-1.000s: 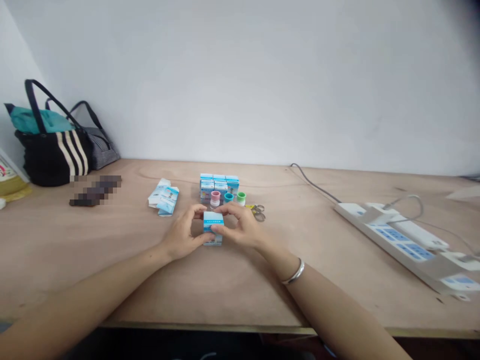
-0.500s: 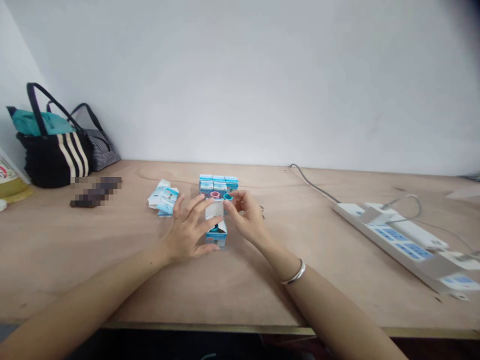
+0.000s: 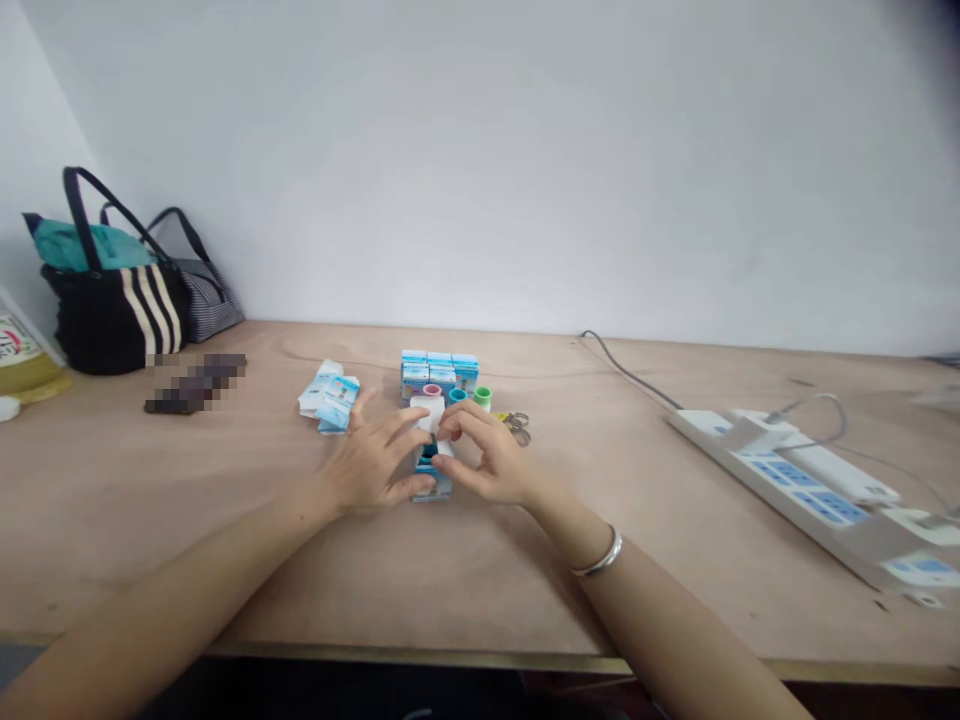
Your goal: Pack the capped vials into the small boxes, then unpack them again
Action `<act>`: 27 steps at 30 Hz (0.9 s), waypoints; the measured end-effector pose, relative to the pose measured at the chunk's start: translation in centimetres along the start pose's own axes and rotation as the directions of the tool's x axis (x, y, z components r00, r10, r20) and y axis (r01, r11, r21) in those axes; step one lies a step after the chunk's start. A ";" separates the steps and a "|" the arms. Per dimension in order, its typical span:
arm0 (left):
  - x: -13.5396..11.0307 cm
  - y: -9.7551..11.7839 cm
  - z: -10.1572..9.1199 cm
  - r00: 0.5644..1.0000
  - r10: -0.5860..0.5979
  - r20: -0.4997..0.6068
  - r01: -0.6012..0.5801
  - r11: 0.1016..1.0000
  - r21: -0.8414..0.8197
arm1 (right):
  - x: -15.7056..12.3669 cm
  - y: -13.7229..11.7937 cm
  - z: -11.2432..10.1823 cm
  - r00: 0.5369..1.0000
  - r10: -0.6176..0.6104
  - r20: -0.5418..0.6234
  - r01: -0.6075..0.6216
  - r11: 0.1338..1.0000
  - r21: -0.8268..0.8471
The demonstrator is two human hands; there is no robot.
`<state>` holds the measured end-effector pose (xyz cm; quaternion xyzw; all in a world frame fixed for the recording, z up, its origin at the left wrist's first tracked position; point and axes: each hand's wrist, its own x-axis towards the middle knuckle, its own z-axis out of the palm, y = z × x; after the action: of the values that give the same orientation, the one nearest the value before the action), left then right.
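A small blue-and-white carton (image 3: 433, 484) stands upright in front of me, its white lid flap (image 3: 428, 405) raised and something dark and teal inside its mouth. My left hand (image 3: 379, 462) is curved round its left side, thumb across the front and fingers over the opening. From the right, my right hand (image 3: 487, 455) reaches the mouth with bent thumb and fingertips around a small dark thing too hidden to name. Just behind are a pink ring-topped piece (image 3: 432, 390), a blue one (image 3: 457, 396) and a green one (image 3: 482, 397).
Several similar cartons (image 3: 440, 367) stand grouped behind. Flattened packaging (image 3: 330, 398) lies left of them, scissors (image 3: 517, 428) to the right. Farther out are a power strip (image 3: 780, 480), a partly pixelated dark object (image 3: 196, 384), a black bag (image 3: 120, 315) and a bottle (image 3: 26, 355).
My right hand has moved from the blue ring-topped piece toward me, down to the carton's mouth. The green piece and the scissors have come into sight. My left hand stays at the carton.
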<state>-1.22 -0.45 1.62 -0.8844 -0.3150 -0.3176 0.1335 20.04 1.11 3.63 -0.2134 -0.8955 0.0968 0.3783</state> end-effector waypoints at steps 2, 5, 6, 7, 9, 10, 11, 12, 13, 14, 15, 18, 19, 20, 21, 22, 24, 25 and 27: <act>-0.2 -0.2 0.1 1.000 0.001 -0.017 -0.001 1.000 -0.020 | 0.0 0.0 -0.1 1.000 -0.005 0.024 0.005 1.000 0.007; -0.5 -0.5 0.4 0.999 0.003 -0.045 -0.006 0.997 -0.072 | 0.0 -0.1 -0.3 0.999 -0.019 0.027 0.019 1.000 0.001; -0.6 -0.5 0.6 0.999 -0.002 -0.049 -0.003 0.996 -0.094 | 0.0 -0.2 -0.4 1.000 -0.018 0.015 0.018 1.000 -0.002; -0.7 -0.6 0.7 0.999 -0.008 -0.051 0.003 0.993 -0.116 | 0.0 -0.2 -0.4 1.000 -0.013 -0.009 0.013 1.000 -0.006; -0.9 -0.5 1.1 0.998 -0.027 -0.049 0.019 0.988 -0.154 | 0.0 -0.1 -0.5 0.997 0.008 -0.082 -0.009 1.000 -0.009; -0.9 -0.5 1.2 0.998 -0.038 -0.047 0.029 0.985 -0.170 | -0.1 -0.1 -0.6 0.994 0.020 -0.111 -0.021 1.000 -0.008; -0.9 -0.4 1.3 0.998 -0.049 -0.046 0.040 0.982 -0.186 | -0.1 0.0 -0.7 0.992 0.032 -0.123 -0.033 0.999 -0.007; -1.0 -0.3 1.4 0.997 -0.061 -0.047 0.051 0.978 -0.202 | -0.1 0.2 -0.8 0.992 0.038 -0.116 -0.040 0.999 -0.008; -1.0 -0.3 1.5 0.996 -0.073 -0.049 0.060 0.974 -0.219 | -0.1 0.3 -1.0 0.995 0.041 -0.094 -0.042 0.999 -0.010; -1.0 -0.2 1.5 0.995 -0.082 -0.056 0.067 0.969 -0.236 | -0.1 0.4 -1.1 0.997 0.038 -0.063 -0.039 0.999 -0.014; -0.9 -0.1 1.5 0.994 -0.089 -0.070 0.069 0.965 -0.252 | -0.1 0.6 -1.3 0.999 0.030 -0.032 -0.031 0.999 -0.020; -0.8 0.0 1.3 0.987 -0.084 -0.138 0.044 0.962 -0.269 | -0.1 0.9 -1.5 1.000 0.000 0.027 0.002 0.999 -0.045; -0.8 0.0 1.2 0.986 -0.072 -0.153 0.030 0.965 -0.260 | -0.2 1.0 -1.5 0.999 -0.008 0.043 0.011 0.998 -0.056; -0.7 0.0 1.0 0.986 -0.056 -0.158 0.017 0.970 -0.243 | -0.2 1.1 -1.4 0.998 -0.013 0.056 0.017 0.997 -0.070; -0.7 -0.1 0.9 0.988 -0.040 -0.150 0.005 0.975 -0.223 | -0.3 1.1 -1.2 0.998 -0.013 0.067 0.019 0.996 -0.086; -0.6 -0.2 0.8 0.991 -0.025 -0.134 -0.003 0.979 -0.202 | -0.4 1.1 -0.9 0.997 -0.009 0.080 0.018 0.994 -0.106; -0.6 -0.4 0.7 0.997 -0.002 -0.080 -0.012 0.986 -0.166 | -0.6 1.0 -0.1 0.994 0.012 0.106 0.004 0.988 -0.157; -0.6 -0.4 0.7 0.999 0.013 -0.045 -0.020 0.987 -0.156 | -0.7 0.9 0.3 0.992 0.026 0.122 -0.003 0.984 -0.179; -0.6 -0.6 0.8 0.998 0.059 0.033 -0.053 0.986 -0.160 | -0.9 0.7 1.3 0.985 0.050 0.167 -0.018 0.981 -0.192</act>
<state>-1.55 0.09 0.62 -0.9065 -0.2660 -0.3212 0.0656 19.91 1.27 1.96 -0.2548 -0.9260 0.0352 0.2762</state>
